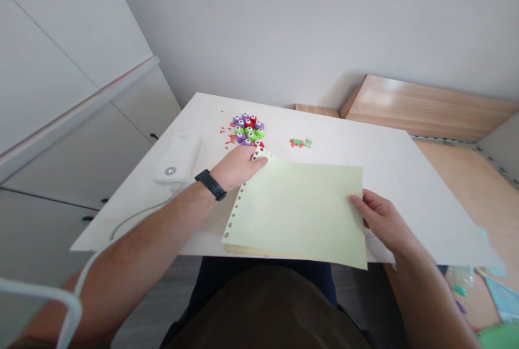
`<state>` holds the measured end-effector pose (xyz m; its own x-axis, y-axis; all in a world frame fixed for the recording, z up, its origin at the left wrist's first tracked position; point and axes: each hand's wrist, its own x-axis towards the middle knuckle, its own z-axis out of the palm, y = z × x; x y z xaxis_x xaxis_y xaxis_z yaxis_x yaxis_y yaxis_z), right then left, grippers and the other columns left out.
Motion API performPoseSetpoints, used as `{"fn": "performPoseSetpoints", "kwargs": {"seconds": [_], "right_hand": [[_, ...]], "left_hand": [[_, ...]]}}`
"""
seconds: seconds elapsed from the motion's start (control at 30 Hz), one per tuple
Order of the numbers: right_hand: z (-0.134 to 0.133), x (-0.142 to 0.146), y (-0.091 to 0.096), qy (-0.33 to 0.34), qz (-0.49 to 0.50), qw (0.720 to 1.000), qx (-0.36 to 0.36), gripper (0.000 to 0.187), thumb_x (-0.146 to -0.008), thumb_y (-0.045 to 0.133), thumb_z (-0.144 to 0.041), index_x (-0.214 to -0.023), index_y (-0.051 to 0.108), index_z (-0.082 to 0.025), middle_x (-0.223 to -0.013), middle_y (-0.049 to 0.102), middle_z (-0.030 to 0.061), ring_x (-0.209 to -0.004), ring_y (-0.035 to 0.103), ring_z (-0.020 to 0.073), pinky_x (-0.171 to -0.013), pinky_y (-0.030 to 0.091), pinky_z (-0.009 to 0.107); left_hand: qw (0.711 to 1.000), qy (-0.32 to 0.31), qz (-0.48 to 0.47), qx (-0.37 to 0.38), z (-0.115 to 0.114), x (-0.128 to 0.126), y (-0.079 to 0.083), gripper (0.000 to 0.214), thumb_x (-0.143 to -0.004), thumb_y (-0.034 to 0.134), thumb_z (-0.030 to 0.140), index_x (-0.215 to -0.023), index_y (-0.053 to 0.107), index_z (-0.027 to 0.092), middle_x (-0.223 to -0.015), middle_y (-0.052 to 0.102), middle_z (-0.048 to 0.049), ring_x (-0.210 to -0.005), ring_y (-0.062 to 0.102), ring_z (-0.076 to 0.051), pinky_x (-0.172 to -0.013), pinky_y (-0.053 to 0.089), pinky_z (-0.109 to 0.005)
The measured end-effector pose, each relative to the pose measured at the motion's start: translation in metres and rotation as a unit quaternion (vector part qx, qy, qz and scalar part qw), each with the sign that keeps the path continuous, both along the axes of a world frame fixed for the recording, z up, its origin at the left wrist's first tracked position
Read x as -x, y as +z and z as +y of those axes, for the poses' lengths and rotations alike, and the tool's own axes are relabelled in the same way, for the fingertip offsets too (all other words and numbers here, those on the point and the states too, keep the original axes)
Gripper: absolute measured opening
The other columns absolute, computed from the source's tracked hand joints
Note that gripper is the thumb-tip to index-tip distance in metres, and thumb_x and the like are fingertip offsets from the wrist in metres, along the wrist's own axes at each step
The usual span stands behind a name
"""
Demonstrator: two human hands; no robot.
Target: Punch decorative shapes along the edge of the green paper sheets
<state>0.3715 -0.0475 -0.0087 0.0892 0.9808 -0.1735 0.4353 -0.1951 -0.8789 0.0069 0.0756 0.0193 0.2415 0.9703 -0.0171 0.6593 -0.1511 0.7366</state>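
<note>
A pale green paper sheet (295,213) with punched shapes along its left edge is lifted slightly above the white table (344,149). My left hand (239,168), with a black wristband on its wrist, pinches the sheet's far left corner, which curls over. My right hand (381,219) grips the sheet's right edge between thumb and fingers. A pale yellow paper edge (243,250) shows beneath the sheet. Just beyond my left hand stands a tight cluster of purple, red and green craft paper punches (247,130).
Red paper bits (229,135) lie left of the punches, and a small green-and-red pile (300,143) lies to their right. A white power bank (177,158) with a cable (138,216) sits at left. White cabinets (81,122) stand left; a wooden board (425,108) lies beyond the table.
</note>
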Motion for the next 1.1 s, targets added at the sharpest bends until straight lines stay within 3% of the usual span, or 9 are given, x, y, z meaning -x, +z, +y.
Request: {"fn": "performPoseSetpoints", "kwargs": {"seconds": [0.1, 0.17, 0.27, 0.4, 0.63, 0.8, 0.93, 1.03, 1.1], "right_hand": [[0.016, -0.005, 0.002, -0.074, -0.143, 0.978, -0.135, 0.052, -0.085, 0.073, -0.056, -0.121, 0.063, -0.021, -0.094, 0.069, 0.0063, -0.076, 0.062, 0.0199, -0.063, 0.052, 0.033], [0.030, 0.001, 0.013, -0.092, -0.180, 0.962, -0.184, 0.049, -0.087, 0.070, -0.055, -0.120, 0.064, -0.020, -0.095, 0.067, 0.0069, -0.078, 0.062, 0.0194, -0.062, 0.051, 0.032], [0.057, 0.029, 0.035, -0.022, -0.192, 0.960, -0.203, 0.041, -0.091, 0.066, -0.051, -0.118, 0.065, -0.020, -0.097, 0.069, 0.0072, -0.076, 0.062, 0.0180, -0.063, 0.051, 0.032], [0.102, 0.088, 0.048, 0.155, -0.212, 0.942, -0.211, 0.031, -0.094, 0.063, -0.043, -0.116, 0.068, -0.021, -0.105, 0.072, 0.0081, -0.089, 0.066, 0.0201, -0.075, 0.053, 0.034], [0.187, 0.182, 0.018, 0.254, -0.290, 0.902, -0.196, 0.036, -0.095, 0.062, -0.039, -0.121, 0.069, -0.015, -0.106, 0.074, 0.0098, -0.088, 0.066, 0.0202, -0.084, 0.049, 0.034], [0.206, 0.210, 0.006, 0.272, -0.321, 0.888, -0.187, 0.025, -0.091, 0.068, -0.038, -0.107, 0.074, -0.018, -0.101, 0.075, 0.0087, -0.088, 0.066, 0.0211, -0.081, 0.047, 0.032], [0.199, 0.198, 0.016, 0.257, -0.257, 0.907, -0.212, 0.018, -0.091, 0.068, -0.036, -0.098, 0.072, -0.020, -0.098, 0.075, 0.0059, -0.085, 0.065, 0.0186, -0.080, 0.046, 0.032], [0.186, 0.174, 0.028, 0.213, -0.101, 0.956, -0.175, 0.023, -0.093, 0.065, -0.044, -0.101, 0.068, -0.022, -0.090, 0.074, 0.0022, -0.079, 0.064, 0.0165, -0.072, 0.047, 0.030], [0.176, 0.156, 0.034, 0.221, 0.032, 0.968, -0.118, 0.029, -0.093, 0.064, -0.049, -0.104, 0.064, -0.023, -0.092, 0.074, 0.0026, -0.079, 0.065, 0.0166, -0.064, 0.046, 0.028]], "left_hand": [[1.000, 0.010, -0.014, 0.007, 0.000, 0.002, -0.005, 0.027, -0.083, 0.062, 0.045, -0.077, 0.070, 0.019, -0.063, 0.065, -0.0022, -0.066, 0.062, -0.022, -0.058, 0.043, -0.030], [1.000, 0.020, -0.017, 0.009, -0.001, 0.002, -0.006, 0.027, -0.083, 0.062, 0.044, -0.079, 0.071, 0.019, -0.064, 0.066, -0.0026, -0.068, 0.063, -0.023, -0.060, 0.044, -0.031], [1.000, 0.019, -0.005, 0.007, -0.003, 0.002, -0.009, 0.028, -0.084, 0.062, 0.045, -0.079, 0.070, 0.020, -0.066, 0.067, -0.0032, -0.068, 0.063, -0.023, -0.061, 0.044, -0.031], [1.000, -0.001, 0.012, 0.021, -0.004, 0.001, -0.014, 0.030, -0.086, 0.060, 0.047, -0.075, 0.068, 0.020, -0.069, 0.068, -0.0042, -0.065, 0.062, -0.022, -0.058, 0.042, -0.031], [0.999, -0.016, 0.041, 0.008, 0.000, 0.000, -0.021, 0.030, -0.090, 0.056, 0.044, -0.083, 0.070, 0.018, -0.078, 0.072, -0.0056, -0.070, 0.063, -0.022, -0.061, 0.041, -0.031], [0.997, -0.008, 0.071, 0.001, 0.001, -0.002, -0.023, 0.028, -0.090, 0.057, 0.040, -0.085, 0.071, 0.016, -0.081, 0.073, -0.0076, -0.075, 0.065, -0.022, -0.064, 0.041, -0.030], [0.997, -0.007, 0.073, -0.003, 0.000, -0.003, -0.020, 0.029, -0.091, 0.056, 0.039, -0.083, 0.071, 0.016, -0.083, 0.074, -0.0088, -0.077, 0.066, -0.023, -0.065, 0.042, -0.030], [0.998, -0.009, 0.056, -0.007, -0.002, -0.002, -0.015, 0.028, -0.091, 0.056, 0.039, -0.086, 0.072, 0.017, -0.089, 0.075, -0.0090, -0.083, 0.068, -0.023, -0.069, 0.045, -0.030], [0.999, -0.008, 0.034, -0.007, -0.004, -0.001, -0.012, 0.028, -0.090, 0.057, 0.040, -0.089, 0.074, 0.017, -0.089, 0.076, -0.0083, -0.084, 0.068, -0.023, -0.071, 0.047, -0.029]]}}
